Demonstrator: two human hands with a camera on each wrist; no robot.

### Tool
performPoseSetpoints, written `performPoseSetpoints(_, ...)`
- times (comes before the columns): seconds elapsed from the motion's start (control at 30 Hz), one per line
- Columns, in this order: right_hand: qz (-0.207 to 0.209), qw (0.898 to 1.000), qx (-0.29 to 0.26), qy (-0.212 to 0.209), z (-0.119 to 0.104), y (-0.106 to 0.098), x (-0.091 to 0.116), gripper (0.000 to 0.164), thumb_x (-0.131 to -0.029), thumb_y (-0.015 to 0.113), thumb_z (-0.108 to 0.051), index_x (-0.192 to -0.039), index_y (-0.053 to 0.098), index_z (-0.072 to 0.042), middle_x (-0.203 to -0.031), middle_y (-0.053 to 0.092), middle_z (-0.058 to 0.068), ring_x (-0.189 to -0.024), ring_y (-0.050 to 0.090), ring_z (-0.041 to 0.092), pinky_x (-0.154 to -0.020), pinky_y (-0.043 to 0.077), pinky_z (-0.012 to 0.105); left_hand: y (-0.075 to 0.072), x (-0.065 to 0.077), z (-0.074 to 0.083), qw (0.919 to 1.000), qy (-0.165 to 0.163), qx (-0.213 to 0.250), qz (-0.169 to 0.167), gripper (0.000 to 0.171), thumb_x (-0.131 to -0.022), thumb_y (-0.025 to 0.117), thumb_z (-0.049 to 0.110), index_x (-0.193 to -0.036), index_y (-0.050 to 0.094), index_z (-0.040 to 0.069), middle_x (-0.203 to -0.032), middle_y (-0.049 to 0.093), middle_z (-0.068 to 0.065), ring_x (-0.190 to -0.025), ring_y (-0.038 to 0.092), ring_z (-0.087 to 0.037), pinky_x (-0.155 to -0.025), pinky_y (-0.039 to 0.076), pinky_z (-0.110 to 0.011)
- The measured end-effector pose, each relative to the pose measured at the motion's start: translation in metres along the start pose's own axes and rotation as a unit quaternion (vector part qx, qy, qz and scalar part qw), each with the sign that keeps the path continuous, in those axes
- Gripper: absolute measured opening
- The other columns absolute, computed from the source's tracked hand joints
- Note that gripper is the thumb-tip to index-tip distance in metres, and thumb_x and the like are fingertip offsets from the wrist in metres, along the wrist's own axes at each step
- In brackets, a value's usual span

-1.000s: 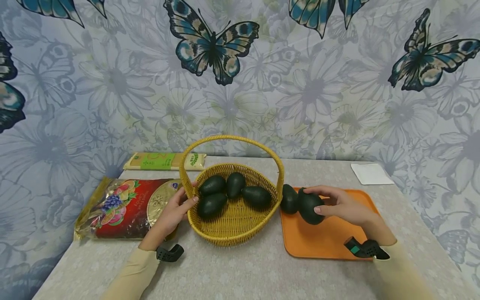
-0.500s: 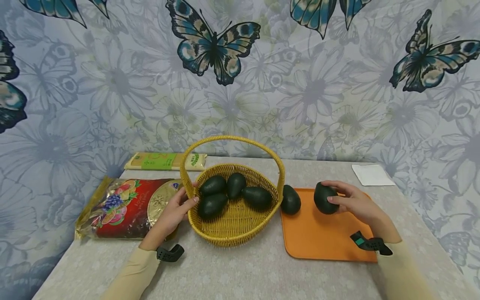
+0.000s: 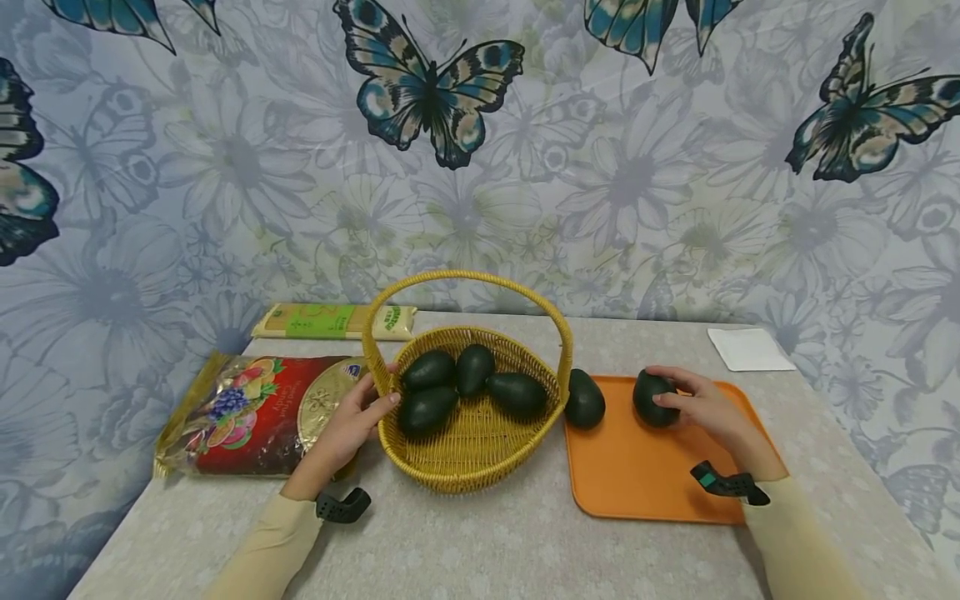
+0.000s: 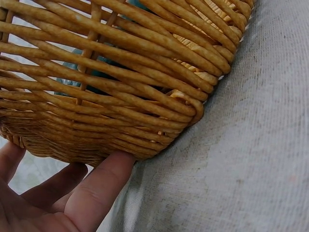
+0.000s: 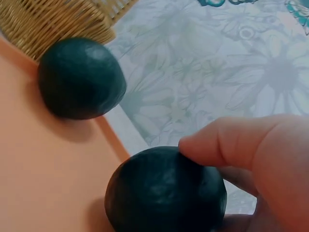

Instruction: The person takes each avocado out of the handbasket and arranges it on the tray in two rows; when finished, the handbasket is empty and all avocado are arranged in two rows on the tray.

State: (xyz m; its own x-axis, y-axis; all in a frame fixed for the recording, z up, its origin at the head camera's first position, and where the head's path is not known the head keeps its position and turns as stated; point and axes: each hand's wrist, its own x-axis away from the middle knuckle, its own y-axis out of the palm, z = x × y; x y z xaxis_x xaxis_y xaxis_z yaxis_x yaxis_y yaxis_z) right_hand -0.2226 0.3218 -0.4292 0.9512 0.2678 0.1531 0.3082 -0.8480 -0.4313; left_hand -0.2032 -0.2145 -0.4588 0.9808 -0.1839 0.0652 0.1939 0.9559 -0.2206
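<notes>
A yellow wicker basket with a tall arched handle stands mid-table, several dark green avocados lying inside it. My left hand holds the basket's left side near the foot of the handle. In the left wrist view its fingers press against the woven wall. Over on the orange tray, my right hand grips an avocado, thumb on the near side and fingers on the far side. Another avocado lies at the tray's left edge beside the basket.
Left of the basket lies a red candy bag, and behind that a flat yellow-green packet. A white square sheet is at the back right. A butterfly-patterned wall covering closes off the table's back.
The right hand has carried its avocado rightward, away from the one by the basket, then slightly lower over the tray's back part. The left hand stays on the basket.
</notes>
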Motion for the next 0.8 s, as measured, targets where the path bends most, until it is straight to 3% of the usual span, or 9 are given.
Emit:
performPoseSetpoints(0.17,-0.001,0.999,0.032,-0.002,0.0026,0.0015,-0.0014,0.06,-0.104,0.058,-0.022,-0.155,0.036,0.0,-0.159,0.028,0.032,-0.098,0.058,0.006,-0.073,0.058,0.031,0.0006,-0.001,-0.0006,1.0,-0.001,0.0,0.001,0.06,-0.106,0.056,0.032,-0.16,0.032,0.022,-0.16,0.039,-0.023,-0.134,0.05,-0.043,-0.084,0.062,-0.041)
performPoseSetpoints(0.5,0.021,0.999,0.031,0.013,0.0064,0.0049,-0.0059,0.06,-0.104,0.057,-0.02,-0.156,0.035,-0.001,-0.152,0.037,0.037,-0.114,0.057,0.034,-0.072,0.059,0.032,0.0004,-0.0017,0.0001,1.0,0.0,-0.004,0.001,0.061,-0.106,0.056,0.031,-0.16,0.031,0.021,-0.16,0.038,-0.023,-0.136,0.049,-0.041,-0.086,0.061,-0.04)
performPoseSetpoints(0.8,0.023,0.999,0.04,0.015,0.0044,0.0037,-0.0043,0.064,-0.105,0.057,-0.023,-0.158,0.031,0.001,-0.154,0.034,0.038,-0.114,0.058,0.034,-0.074,0.059,0.031,0.0012,-0.0006,0.0001,1.0,0.006,-0.006,0.005,0.059,-0.106,0.056,0.029,-0.16,0.033,0.021,-0.16,0.039,-0.023,-0.136,0.048,-0.042,-0.087,0.061,-0.042)
